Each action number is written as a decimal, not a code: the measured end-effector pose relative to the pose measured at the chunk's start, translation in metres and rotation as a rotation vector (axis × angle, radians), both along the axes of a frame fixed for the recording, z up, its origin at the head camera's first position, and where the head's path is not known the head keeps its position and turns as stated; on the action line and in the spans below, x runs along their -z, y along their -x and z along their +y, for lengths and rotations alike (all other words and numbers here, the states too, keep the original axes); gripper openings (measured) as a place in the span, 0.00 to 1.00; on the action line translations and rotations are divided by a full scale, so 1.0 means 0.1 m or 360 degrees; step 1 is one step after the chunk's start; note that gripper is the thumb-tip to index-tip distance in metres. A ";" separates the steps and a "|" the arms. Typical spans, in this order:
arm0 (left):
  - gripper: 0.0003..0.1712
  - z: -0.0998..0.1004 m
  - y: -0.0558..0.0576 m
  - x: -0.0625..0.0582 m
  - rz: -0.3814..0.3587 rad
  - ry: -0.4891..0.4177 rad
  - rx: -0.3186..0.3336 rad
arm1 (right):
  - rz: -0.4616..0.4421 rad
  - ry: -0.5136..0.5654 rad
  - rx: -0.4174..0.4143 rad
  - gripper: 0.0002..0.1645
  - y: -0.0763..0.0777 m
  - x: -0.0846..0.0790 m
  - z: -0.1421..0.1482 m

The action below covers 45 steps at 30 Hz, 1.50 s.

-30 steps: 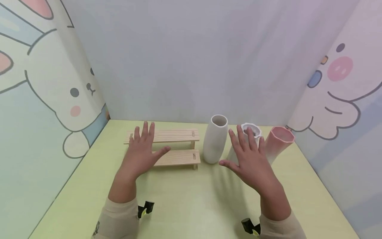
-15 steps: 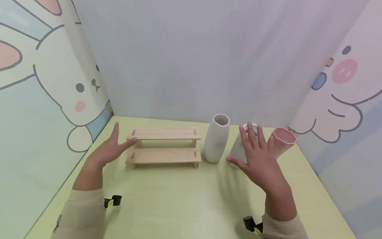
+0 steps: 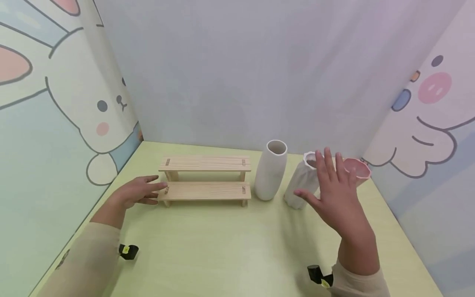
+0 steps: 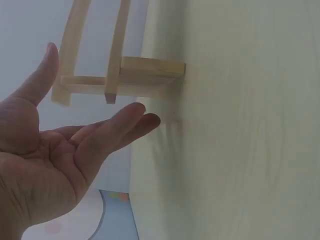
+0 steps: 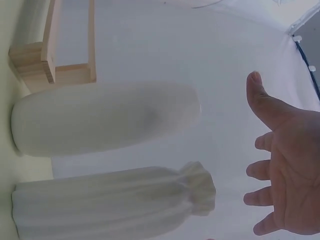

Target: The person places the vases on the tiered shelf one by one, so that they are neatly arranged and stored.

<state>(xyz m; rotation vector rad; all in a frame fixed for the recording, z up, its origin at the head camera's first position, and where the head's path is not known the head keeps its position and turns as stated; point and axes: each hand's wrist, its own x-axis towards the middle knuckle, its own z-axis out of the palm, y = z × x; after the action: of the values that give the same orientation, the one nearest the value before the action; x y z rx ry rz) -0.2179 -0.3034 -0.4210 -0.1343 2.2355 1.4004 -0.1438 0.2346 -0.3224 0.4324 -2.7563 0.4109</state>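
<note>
A two-step wooden stand (image 3: 208,191) rests on the table, left of centre. My left hand (image 3: 137,192) is beside its left end, palm towards the stand and fingers loosely extended. In the left wrist view a narrow gap shows between those fingers (image 4: 115,132) and the wood. On the other side, my right hand (image 3: 335,202) hovers with spread fingers, holding nothing. Behind it in the head view are a fluted white vase (image 3: 298,185) and a pink vase (image 3: 358,168), both partly covered. A smooth white vase (image 3: 269,173) stands upright between stand and fluted vase.
The pale yellow table (image 3: 219,247) stretches in front of the stand and vases. A plain light curtain (image 3: 230,74) hangs behind it. Cartoon-printed panels, a rabbit (image 3: 89,107) on the left and a pig (image 3: 434,95) on the right, border the sides.
My left hand has swung left from in front of the stand, uncovering it, and come down beside its left end. The right hand has shifted slightly right, showing more of the fluted vase.
</note>
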 end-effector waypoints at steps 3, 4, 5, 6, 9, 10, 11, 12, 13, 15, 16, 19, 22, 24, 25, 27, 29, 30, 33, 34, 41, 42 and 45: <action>0.59 0.02 0.02 0.07 -0.0027 -0.0059 -0.0036 | 0.0019 0.0048 0.0055 0.67 -0.01 -0.03 0.11; 0.58 0.03 0.02 0.09 -0.0037 -0.0073 -0.0049 | 0.0033 0.0059 0.0086 0.68 -0.01 -0.04 0.15; 0.58 0.03 0.02 0.10 -0.0039 -0.0080 -0.0037 | 0.0053 0.0073 0.0113 0.69 -0.01 -0.05 0.20; 0.57 0.04 0.02 0.11 -0.0048 -0.0096 -0.0039 | 0.0079 0.0099 0.0134 0.71 -0.01 -0.06 0.25; 0.57 0.06 0.03 0.14 -0.0055 -0.0152 -0.0043 | 0.0173 0.0268 0.0201 0.74 0.00 -0.07 0.41; 0.57 0.06 0.03 0.14 -0.0052 -0.0165 -0.0037 | 0.0206 0.0345 0.0216 0.74 0.01 -0.07 0.46; 0.56 0.07 0.04 0.14 -0.0049 -0.0180 -0.0029 | 0.0239 0.0437 0.0227 0.74 0.02 -0.06 0.51; 0.56 0.08 0.04 0.15 -0.0056 -0.0196 -0.0040 | 0.0261 0.0530 0.0247 0.74 0.02 -0.05 0.56; 0.56 0.08 0.05 0.15 -0.0058 -0.0204 -0.0033 | 0.0275 0.0623 0.0270 0.74 0.03 -0.04 0.60; 0.55 0.09 0.06 0.16 -0.0063 -0.0214 -0.0030 | 0.0285 0.0791 0.0329 0.73 0.05 -0.01 0.67; 0.54 0.09 0.07 0.17 -0.0065 -0.0215 -0.0032 | 0.0277 0.0873 0.0363 0.73 0.06 0.00 0.70; 0.53 0.09 0.07 0.19 -0.0065 -0.0223 -0.0026 | 0.0259 0.1078 0.0416 0.71 0.12 0.05 0.76; 0.51 0.08 0.05 0.21 -0.0063 -0.0234 -0.0031 | 0.0239 0.1230 0.0407 0.70 0.20 0.12 0.80; 0.50 0.06 0.03 0.23 -0.0073 -0.0240 -0.0061 | 0.0221 0.1307 0.0411 0.69 0.26 0.17 0.81; 0.50 0.05 0.02 0.24 -0.0066 -0.0239 -0.0044 | 0.0219 0.1345 0.0410 0.68 0.29 0.20 0.82; 0.50 0.03 0.01 0.26 -0.0064 -0.0234 -0.0053 | 0.0217 0.1406 0.0422 0.66 0.35 0.26 0.83; 0.50 0.03 -0.01 0.27 -0.0061 -0.0225 -0.0070 | 0.0205 0.1451 0.0432 0.64 0.41 0.31 0.84; 0.50 0.02 -0.01 0.27 -0.0051 -0.0219 -0.0060 | 0.0190 0.1466 0.0443 0.63 0.43 0.33 0.84; 0.50 0.03 -0.03 0.28 -0.0041 -0.0212 -0.0076 | 0.0109 0.1512 0.0481 0.62 0.50 0.39 0.87; 0.51 0.02 -0.03 0.28 -0.0033 -0.0208 -0.0058 | 0.0084 0.1527 0.0494 0.62 0.52 0.42 0.88; 0.51 0.01 -0.04 0.26 -0.0054 -0.0196 -0.0098 | -0.0003 0.1798 0.0488 0.61 0.65 0.59 0.92; 0.51 0.01 -0.05 0.26 -0.0049 -0.0190 -0.0076 | -0.0010 0.1855 0.0476 0.61 0.66 0.61 0.92; 0.51 0.00 -0.06 0.26 -0.0055 -0.0178 -0.0084 | -0.0024 0.1956 0.0480 0.57 0.69 0.65 0.92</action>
<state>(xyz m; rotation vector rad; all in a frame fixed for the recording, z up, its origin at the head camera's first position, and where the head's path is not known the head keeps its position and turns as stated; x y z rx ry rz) -0.2115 -0.3031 -0.4473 -0.1794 2.1345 1.5353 -0.2133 0.3269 -0.3872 -0.2939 -1.9757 1.7851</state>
